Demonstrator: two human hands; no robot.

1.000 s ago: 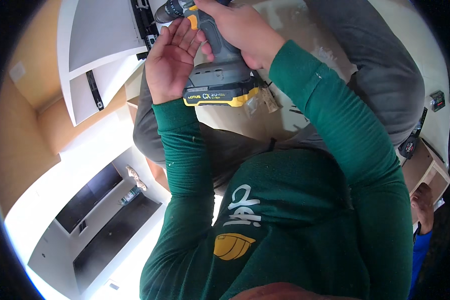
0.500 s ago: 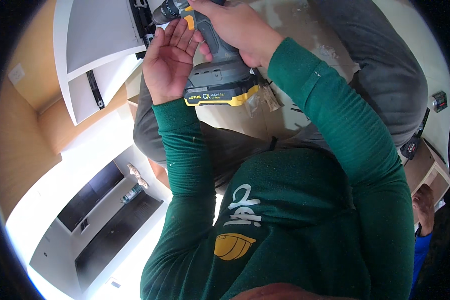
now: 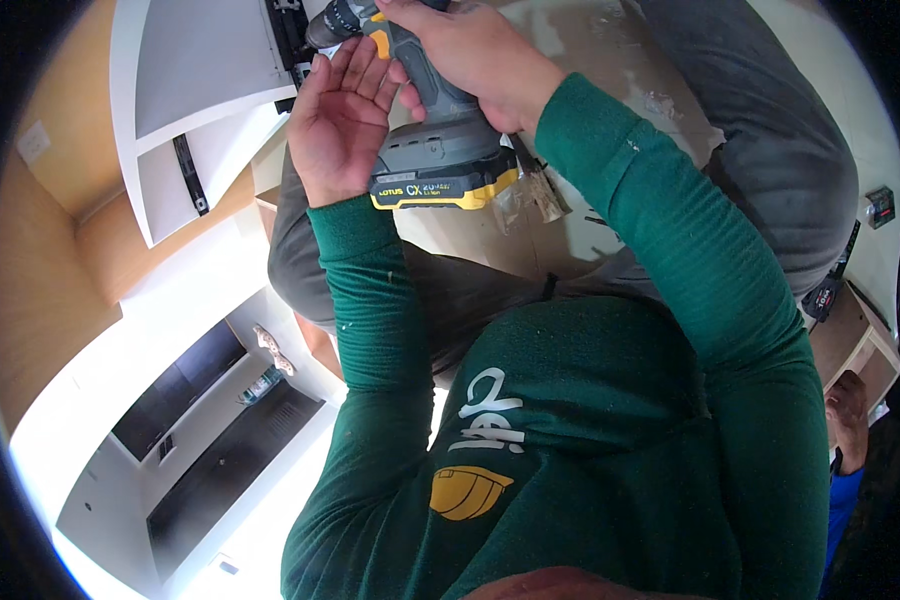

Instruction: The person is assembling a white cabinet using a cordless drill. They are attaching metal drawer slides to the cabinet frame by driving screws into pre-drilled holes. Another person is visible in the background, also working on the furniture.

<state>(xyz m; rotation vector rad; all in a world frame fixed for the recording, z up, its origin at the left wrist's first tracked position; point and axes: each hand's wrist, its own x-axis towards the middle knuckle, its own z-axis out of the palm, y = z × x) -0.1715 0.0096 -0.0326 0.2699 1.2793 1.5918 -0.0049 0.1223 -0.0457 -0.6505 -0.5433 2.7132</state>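
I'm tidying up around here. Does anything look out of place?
Some loose litter does: crumpled clear plastic on the floor, showing just beside the drill, and whitish scraps farther off. They lie scattered, like discarded packaging.

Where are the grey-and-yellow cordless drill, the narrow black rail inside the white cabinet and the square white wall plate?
Grey-and-yellow cordless drill (image 3: 440, 90): head view, on its handle.
Narrow black rail (image 3: 189, 175): head view, midway along its length.
Square white wall plate (image 3: 33, 143): head view, on its face.
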